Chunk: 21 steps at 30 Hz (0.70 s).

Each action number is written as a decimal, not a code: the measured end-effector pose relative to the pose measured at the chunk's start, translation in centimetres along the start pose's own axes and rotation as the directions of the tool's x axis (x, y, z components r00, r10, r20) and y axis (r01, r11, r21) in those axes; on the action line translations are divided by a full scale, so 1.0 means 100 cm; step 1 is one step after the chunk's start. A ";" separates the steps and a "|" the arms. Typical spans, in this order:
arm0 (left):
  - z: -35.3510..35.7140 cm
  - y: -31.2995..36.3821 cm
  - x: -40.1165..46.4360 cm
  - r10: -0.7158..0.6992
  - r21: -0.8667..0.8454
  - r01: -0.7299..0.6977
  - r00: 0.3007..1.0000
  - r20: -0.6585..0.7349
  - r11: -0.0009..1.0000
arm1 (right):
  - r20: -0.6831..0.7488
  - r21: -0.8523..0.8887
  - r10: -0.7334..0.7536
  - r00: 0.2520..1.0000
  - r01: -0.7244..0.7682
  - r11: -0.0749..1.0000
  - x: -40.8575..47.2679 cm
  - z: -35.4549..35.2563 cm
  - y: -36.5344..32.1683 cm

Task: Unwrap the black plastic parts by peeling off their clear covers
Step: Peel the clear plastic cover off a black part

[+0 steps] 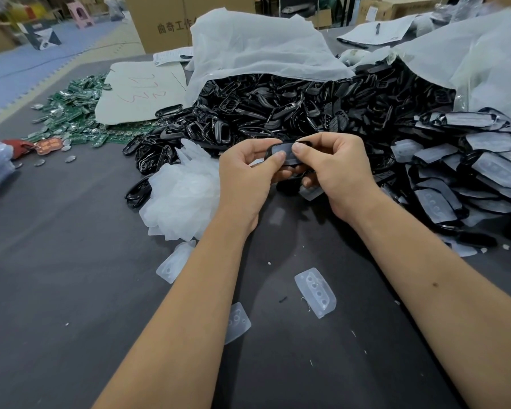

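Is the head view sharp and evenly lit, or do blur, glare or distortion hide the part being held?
Head view: wide-angle bending toward the edges; background boxes soft; glints on the black parts pile; both hands and the held black part evenly lit, reasonably sharp.

Chinese characters 曲奇工作 printed on brown cardboard box [160,23], red scrawl on pale sheet [136,90] unreadable

Open grey worktop [56,276] on the near left, wide room to reach through. Ahead, the heap of black parts [278,113] walls off the far side. A mound of clear covers [183,196] blocks left-centre; stacked wrapped parts [469,172] crowd the right. Loose covers [315,292] dot the near middle.
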State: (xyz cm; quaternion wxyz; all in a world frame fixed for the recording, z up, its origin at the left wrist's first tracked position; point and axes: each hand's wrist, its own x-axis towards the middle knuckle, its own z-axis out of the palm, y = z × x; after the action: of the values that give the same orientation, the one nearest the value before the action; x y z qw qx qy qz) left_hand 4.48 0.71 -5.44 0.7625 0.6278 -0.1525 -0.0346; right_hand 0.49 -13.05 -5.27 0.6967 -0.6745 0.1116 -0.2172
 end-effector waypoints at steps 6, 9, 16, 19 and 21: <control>0.000 0.002 0.001 -0.027 -0.030 0.026 1.000 -0.008 0.999 | -0.005 -0.009 -0.003 1.000 0.003 1.000 0.000 0.000 0.000; 0.000 0.001 0.002 -0.039 -0.028 0.038 0.999 -0.024 0.999 | 0.004 -0.014 -0.012 1.000 0.012 1.000 -0.001 0.001 0.000; 0.000 0.000 0.003 -0.031 0.022 0.033 0.998 -0.056 0.999 | 0.007 -0.043 0.022 1.000 -0.021 0.999 0.000 0.000 0.001; 0.000 -0.001 0.002 -0.029 0.022 0.029 0.999 -0.030 0.999 | -0.012 -0.112 -0.003 1.000 0.002 0.994 0.001 -0.001 0.000; 0.000 0.000 0.001 -0.017 0.030 0.018 1.000 -0.020 0.999 | -0.011 -0.130 -0.015 1.000 0.013 0.991 0.002 -0.003 -0.002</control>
State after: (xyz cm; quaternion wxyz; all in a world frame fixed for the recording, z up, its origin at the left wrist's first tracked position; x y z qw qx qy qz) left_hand 4.57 0.70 -5.43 0.7541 0.6409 -0.1398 -0.0328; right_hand 0.51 -13.36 -5.10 0.6491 -0.7178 0.1250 -0.2186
